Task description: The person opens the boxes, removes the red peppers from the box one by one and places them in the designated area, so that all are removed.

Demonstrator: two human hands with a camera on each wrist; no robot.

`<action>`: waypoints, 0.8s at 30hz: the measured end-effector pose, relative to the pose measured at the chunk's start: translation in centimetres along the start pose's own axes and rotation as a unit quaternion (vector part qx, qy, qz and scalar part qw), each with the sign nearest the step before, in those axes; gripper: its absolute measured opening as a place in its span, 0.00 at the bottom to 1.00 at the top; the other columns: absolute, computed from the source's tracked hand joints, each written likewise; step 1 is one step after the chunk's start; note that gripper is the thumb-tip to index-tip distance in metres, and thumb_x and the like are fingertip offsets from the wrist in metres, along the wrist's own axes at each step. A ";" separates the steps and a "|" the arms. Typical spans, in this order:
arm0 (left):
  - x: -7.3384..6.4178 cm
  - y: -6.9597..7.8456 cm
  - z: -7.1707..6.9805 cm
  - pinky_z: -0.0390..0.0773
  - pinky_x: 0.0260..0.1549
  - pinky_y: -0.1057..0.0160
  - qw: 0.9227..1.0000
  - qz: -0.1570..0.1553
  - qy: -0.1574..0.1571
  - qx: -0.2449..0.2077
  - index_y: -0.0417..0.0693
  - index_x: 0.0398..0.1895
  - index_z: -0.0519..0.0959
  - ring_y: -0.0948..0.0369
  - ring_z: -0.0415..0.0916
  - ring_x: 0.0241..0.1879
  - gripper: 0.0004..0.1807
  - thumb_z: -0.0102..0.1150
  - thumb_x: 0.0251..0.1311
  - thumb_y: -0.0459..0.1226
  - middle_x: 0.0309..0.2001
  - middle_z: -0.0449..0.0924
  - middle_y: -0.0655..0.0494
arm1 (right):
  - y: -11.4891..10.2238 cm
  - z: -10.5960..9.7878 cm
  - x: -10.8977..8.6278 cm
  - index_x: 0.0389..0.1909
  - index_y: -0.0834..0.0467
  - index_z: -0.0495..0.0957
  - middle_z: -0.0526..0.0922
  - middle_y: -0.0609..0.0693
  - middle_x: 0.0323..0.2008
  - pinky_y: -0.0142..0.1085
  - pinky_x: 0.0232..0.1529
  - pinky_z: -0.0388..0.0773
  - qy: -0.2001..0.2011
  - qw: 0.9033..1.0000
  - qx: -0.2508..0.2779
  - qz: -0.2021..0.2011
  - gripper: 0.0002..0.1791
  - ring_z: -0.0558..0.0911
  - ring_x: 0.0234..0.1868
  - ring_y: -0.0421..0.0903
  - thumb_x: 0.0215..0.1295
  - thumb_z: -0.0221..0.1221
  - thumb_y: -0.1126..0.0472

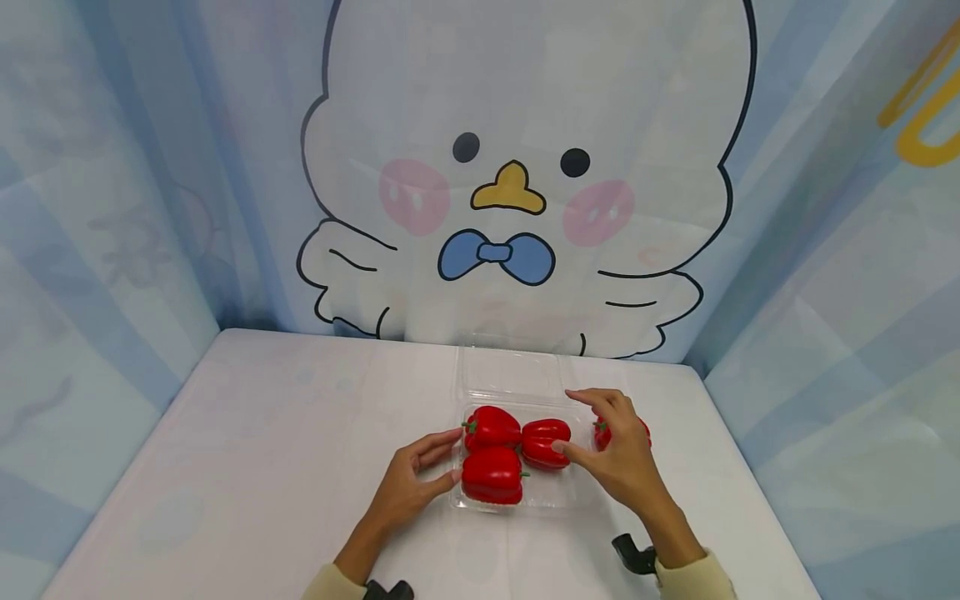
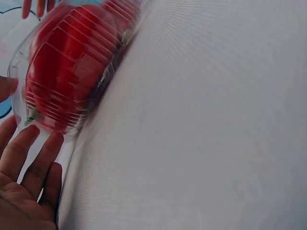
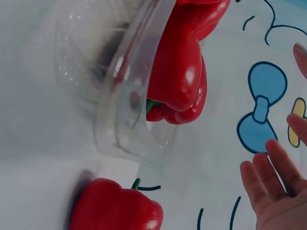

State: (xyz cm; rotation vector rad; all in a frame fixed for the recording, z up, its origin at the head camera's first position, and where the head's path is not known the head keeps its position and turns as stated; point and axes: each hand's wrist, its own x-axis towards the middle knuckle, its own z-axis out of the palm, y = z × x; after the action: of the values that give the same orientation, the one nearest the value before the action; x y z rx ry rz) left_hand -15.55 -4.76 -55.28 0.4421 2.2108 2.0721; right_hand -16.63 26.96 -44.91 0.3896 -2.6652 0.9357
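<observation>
Clear box [image 1: 555, 493] of three red peppers [image 1: 492, 477]: left hand [image 1: 408, 482], fingers spread, touched its nine-o'clock side, apparently for steadiness; right hand [image 1: 624, 457], fingers wide, hovered empty at three.

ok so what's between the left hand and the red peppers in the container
The side wall of the clear container: the left wrist view shows the left hand outside it and the red peppers inside.
</observation>
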 end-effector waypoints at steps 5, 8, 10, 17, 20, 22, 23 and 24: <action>0.0 -0.1 0.0 0.77 0.69 0.55 1.000 -0.001 0.001 -0.001 0.42 0.72 0.75 0.44 0.77 0.71 0.31 0.71 0.67 0.38 0.72 0.78 0.44 | -0.2 1.0 -0.2 0.69 0.45 0.78 0.77 0.52 0.66 0.61 0.57 0.87 -0.013 1.000 0.008 0.009 0.44 0.74 0.67 0.52 0.48 0.84 0.56; 0.0 0.0 0.0 0.78 0.69 0.57 1.000 0.000 0.000 -0.006 0.42 0.72 0.75 0.44 0.77 0.71 0.31 0.71 0.67 0.37 0.73 0.77 0.44 | -0.3 1.5 -0.3 0.69 0.44 0.79 0.77 0.52 0.66 0.62 0.59 0.86 -0.020 1.000 -0.002 0.012 0.44 0.74 0.68 0.53 0.47 0.84 0.55; 0.0 0.0 0.0 0.78 0.68 0.57 1.000 0.003 0.000 -0.008 0.42 0.72 0.75 0.44 0.77 0.72 0.31 0.71 0.67 0.37 0.73 0.77 0.44 | -0.3 1.9 -0.4 0.69 0.44 0.78 0.77 0.52 0.66 0.62 0.60 0.85 -0.026 0.999 -0.011 0.015 0.45 0.74 0.69 0.53 0.46 0.85 0.54; -0.2 0.0 0.0 0.78 0.68 0.57 1.000 0.009 0.002 -0.003 0.40 0.72 0.75 0.43 0.76 0.72 0.31 0.71 0.67 0.36 0.73 0.77 0.44 | -0.3 2.8 -0.6 0.69 0.43 0.78 0.76 0.54 0.68 0.63 0.60 0.85 -0.061 0.997 -0.020 0.039 0.47 0.74 0.70 0.57 0.44 0.86 0.53; -0.1 0.1 0.0 0.78 0.68 0.56 1.000 0.008 0.003 -0.004 0.40 0.72 0.75 0.43 0.77 0.71 0.31 0.71 0.67 0.36 0.72 0.77 0.44 | -0.3 3.0 -0.6 0.69 0.43 0.78 0.75 0.54 0.69 0.62 0.61 0.85 -0.076 0.996 -0.025 0.048 0.47 0.73 0.71 0.57 0.44 0.85 0.53; -0.1 0.1 0.1 0.79 0.68 0.56 1.000 0.005 0.004 -0.005 0.41 0.72 0.75 0.43 0.77 0.71 0.31 0.71 0.67 0.36 0.72 0.78 0.44 | -0.3 3.1 -0.6 0.69 0.44 0.78 0.75 0.54 0.69 0.63 0.62 0.84 -0.083 0.995 -0.028 0.052 0.46 0.73 0.71 0.58 0.44 0.85 0.54; -0.1 0.0 0.1 0.79 0.67 0.56 1.000 0.005 0.003 -0.003 0.41 0.72 0.75 0.43 0.77 0.71 0.31 0.71 0.67 0.37 0.72 0.78 0.44 | -0.3 3.2 -0.5 0.69 0.44 0.78 0.75 0.54 0.69 0.63 0.63 0.83 -0.087 0.994 -0.030 0.054 0.46 0.72 0.72 0.58 0.45 0.85 0.54; -0.1 0.0 0.1 0.79 0.67 0.56 1.000 0.003 0.004 -0.004 0.41 0.72 0.76 0.43 0.77 0.71 0.31 0.71 0.67 0.37 0.72 0.78 0.44 | -0.3 3.3 -0.5 0.69 0.44 0.78 0.75 0.55 0.69 0.63 0.63 0.83 -0.090 0.994 -0.032 0.056 0.47 0.72 0.72 0.59 0.45 0.85 0.54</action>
State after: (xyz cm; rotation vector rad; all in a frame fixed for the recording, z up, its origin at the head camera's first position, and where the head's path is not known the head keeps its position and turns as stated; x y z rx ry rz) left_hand -15.44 -4.68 -55.27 0.4393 2.2067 2.0897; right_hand -16.62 24.68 -47.36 0.3274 -2.8989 0.8826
